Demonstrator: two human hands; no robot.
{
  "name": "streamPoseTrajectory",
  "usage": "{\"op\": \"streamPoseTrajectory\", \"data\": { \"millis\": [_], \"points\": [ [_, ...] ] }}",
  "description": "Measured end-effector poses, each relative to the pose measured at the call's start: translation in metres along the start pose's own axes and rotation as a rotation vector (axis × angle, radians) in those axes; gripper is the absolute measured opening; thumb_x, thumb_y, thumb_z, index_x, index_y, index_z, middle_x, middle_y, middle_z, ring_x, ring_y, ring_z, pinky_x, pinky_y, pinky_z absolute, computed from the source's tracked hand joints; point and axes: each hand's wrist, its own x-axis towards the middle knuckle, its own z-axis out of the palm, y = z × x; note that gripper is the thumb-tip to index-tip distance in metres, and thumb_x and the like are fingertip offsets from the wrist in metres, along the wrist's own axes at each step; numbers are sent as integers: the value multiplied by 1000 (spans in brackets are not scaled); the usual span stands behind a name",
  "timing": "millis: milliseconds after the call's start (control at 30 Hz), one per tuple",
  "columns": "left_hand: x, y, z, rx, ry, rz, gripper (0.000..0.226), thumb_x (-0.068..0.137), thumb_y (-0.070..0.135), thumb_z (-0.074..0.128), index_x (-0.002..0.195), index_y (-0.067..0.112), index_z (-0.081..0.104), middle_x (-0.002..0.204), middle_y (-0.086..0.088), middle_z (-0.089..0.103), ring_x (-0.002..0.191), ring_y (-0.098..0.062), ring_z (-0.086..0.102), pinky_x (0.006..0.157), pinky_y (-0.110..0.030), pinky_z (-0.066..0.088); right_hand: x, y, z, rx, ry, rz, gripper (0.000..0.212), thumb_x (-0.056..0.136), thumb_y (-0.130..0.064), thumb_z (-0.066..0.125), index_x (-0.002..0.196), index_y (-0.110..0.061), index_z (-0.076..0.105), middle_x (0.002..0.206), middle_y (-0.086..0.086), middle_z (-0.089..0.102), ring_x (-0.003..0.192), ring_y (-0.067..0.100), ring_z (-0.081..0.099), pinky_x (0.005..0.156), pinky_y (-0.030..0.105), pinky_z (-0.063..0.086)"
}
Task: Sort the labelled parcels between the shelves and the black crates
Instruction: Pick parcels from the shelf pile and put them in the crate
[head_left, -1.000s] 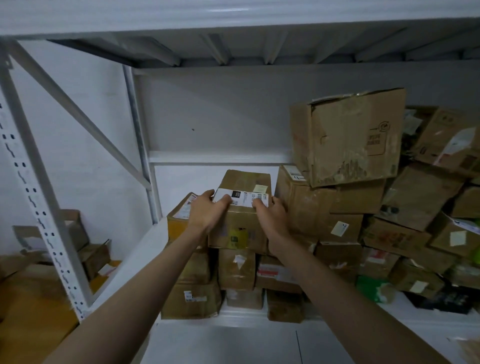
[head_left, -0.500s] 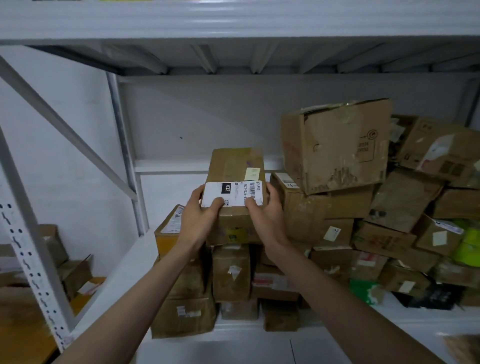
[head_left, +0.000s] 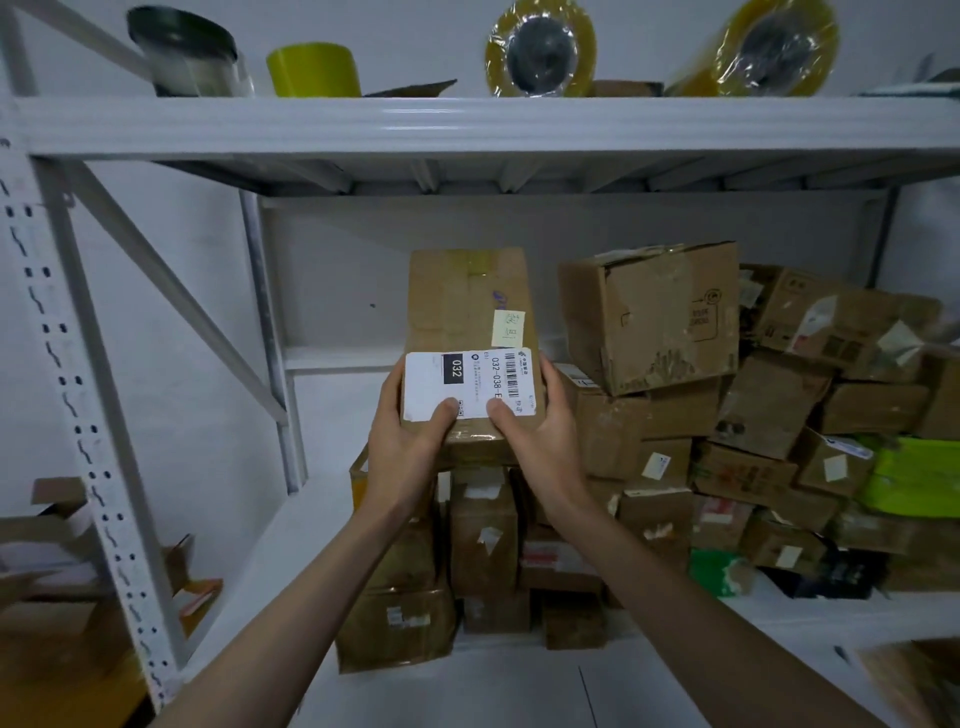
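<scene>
Parcel (head_left: 467, 332): brown carton, gripped at its near end by left hand (head_left: 402, 447) and right hand (head_left: 540, 441), both thumbs pressing its white label (head_left: 470, 383) marked 032. Held clear above the stacked cartons (head_left: 483, 540) on the shelf (head_left: 519, 691) below the grip; large dented box (head_left: 654, 317) right of it, tape rolls (head_left: 540, 49) above
</scene>
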Motion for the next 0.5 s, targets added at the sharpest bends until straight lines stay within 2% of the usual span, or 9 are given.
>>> {"op": "streamPoseTrajectory", "data": {
  "millis": [67, 167, 267, 333, 400, 467, 500],
  "points": [
    [-13, 3, -7, 8, -8, -11, 63, 91, 28, 72, 143, 40, 38, 128, 24, 54, 118, -1, 56, 93, -25, 54, -16, -5, 0, -3, -2, -10, 75, 90, -12, 74, 152, -30, 36, 122, -20, 62, 110, -7, 62, 82, 15, 55],
    [-36, 10, -16, 6, -22, -31, 63, 91, 30, 72, 143, 41, 37, 126, 29, 53, 112, 7, 55, 86, -17, 52, -39, -11, -3, -12, 5, -4, 76, 90, -12, 75, 153, -30, 36, 128, -14, 63, 112, -6, 62, 83, 14, 54],
    [-59, 15, -22, -6, -35, -27, 63, 91, 27, 73, 143, 38, 40, 127, 26, 55, 118, 2, 56, 88, -18, 54, -63, -16, -9, -22, 5, 17, 78, 90, -14, 74, 154, -30, 33, 135, -8, 63, 117, 1, 62, 94, 26, 57],
    [-77, 20, -26, -16, -41, -47, 63, 92, 23, 72, 145, 33, 41, 127, 24, 55, 118, -1, 56, 84, -14, 53, -84, -20, -14, -43, 14, 35, 79, 90, -17, 74, 155, -31, 32, 134, -10, 63, 116, 1, 63, 97, 29, 56],
    [-97, 25, -27, -10, -57, -56, 64, 92, 22, 71, 147, 29, 40, 124, 26, 54, 114, -1, 57, 73, -7, 52, -105, -24, -21, -61, 33, 57, 80, 90, -18, 74, 156, -32, 31, 130, -13, 64, 111, -4, 63, 96, 26, 56],
    [-114, 27, -24, 2, -83, -64, 65, 92, 24, 71, 147, 31, 38, 128, 22, 53, 115, -3, 56, 67, -7, 51, -124, -26, -31, -74, 57, 71, 79, 91, -18, 73, 156, -31, 31, 128, -15, 65, 109, -7, 63, 95, 26, 56],
    [-122, 28, -22, -1, -98, -73, 66, 92, 24, 71, 148, 31, 37, 131, 19, 53, 117, -4, 55, 70, -10, 52, -133, -27, -37, -89, 74, 79, 80, 90, -19, 73, 156, -31, 31, 127, -17, 65, 108, -8, 62, 96, 27, 56]
  ]
}}
